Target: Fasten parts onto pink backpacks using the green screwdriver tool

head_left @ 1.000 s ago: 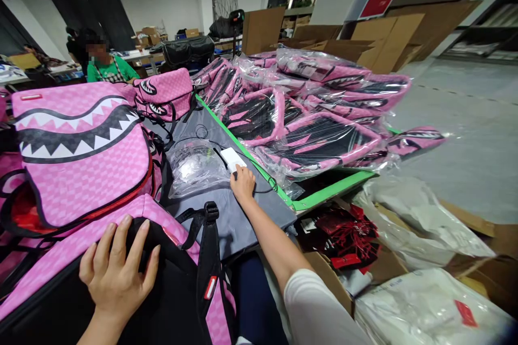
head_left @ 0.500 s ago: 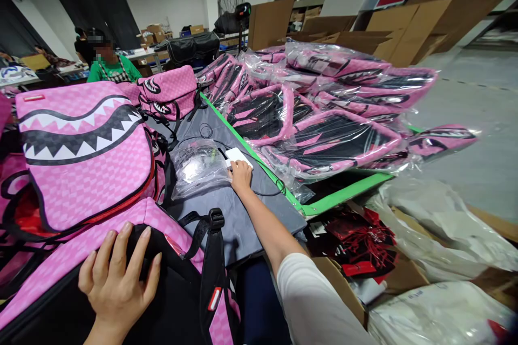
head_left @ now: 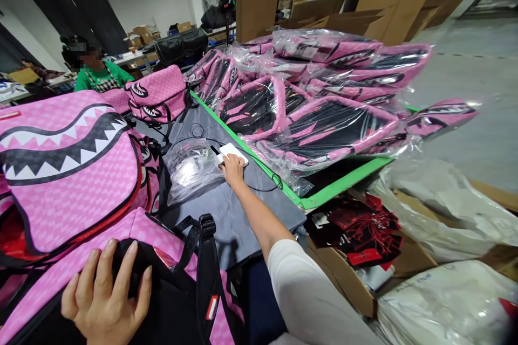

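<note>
Head view: touching a white device (head_left: 235, 149) on the gray counter (head_left: 243, 221) with the right grip (head_left: 233, 170).
Lying under those fingertips and out toward 12 o'clock; cannot tell whether clamped or just covered. Just beside clear plastic packaging (head_left: 193, 170) at 9 o'clock. Resting the left grip (head_left: 106, 296) on a pink-and-black backpack (head_left: 172, 304), with fingers spread apart and a black strap (head_left: 207, 269) near 3 o'clock.

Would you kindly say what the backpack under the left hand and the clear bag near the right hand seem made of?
Backpack: perhaps coated fabric or faux leather, its pink border smooth and low-sheen. Clear bag: likely thin, glossy plastic film, see-through and wrinkled with bright glare.
</note>
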### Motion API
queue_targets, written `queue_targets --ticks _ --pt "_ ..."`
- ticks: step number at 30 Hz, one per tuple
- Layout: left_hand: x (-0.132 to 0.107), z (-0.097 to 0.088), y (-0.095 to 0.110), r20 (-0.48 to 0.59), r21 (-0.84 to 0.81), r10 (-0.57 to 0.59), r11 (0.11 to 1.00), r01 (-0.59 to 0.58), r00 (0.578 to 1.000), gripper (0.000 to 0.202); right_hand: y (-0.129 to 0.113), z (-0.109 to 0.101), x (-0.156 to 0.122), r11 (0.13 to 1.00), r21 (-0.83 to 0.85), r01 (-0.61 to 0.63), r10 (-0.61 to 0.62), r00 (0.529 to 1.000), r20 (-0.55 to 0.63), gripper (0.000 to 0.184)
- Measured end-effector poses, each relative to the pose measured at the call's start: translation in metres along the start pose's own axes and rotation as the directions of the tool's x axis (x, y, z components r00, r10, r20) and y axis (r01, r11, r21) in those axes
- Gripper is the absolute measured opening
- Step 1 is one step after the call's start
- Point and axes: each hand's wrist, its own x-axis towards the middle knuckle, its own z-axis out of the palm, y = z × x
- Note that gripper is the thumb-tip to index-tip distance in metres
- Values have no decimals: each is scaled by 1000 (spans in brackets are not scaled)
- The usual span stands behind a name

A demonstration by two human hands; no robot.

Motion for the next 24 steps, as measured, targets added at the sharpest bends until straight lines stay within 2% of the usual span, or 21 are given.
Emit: queue_targets --ticks 5,12,17,19,21,23,24 --pt "0 0 2 21 6 -3 1000 2 1000 74 0 2 2 999 -25 -26 27 1000 11 52" --pt "-3 4 0 40 13 -26 1000 26 999 78 -12 4 12 995 34 -98 97 995 17 50" --pt "10 -5 5 55 -31 -24 999 26 998 75 -11 -12 7 988 129 -83 77 996 47 50" --pt "18 -19 -1 120 -146 -37 988 55 992 77 -8 -25 -12 967 221 -128 130 992 6 51" --pt "24 -38 -16 175 -230 -94 964 134 980 82 -5 -42 -49 943 295 -152 171 985 -40 51" --pt "25 -59 -41 216 -164 -227 950 265 950 80 -3 -62 -109 871 476 -118 191 976 -108 47" --pt "24 -69 -55 256 -87 -306 938 337 917 77 -4 -72 -147 811 575 -106 188 979 -85 44"
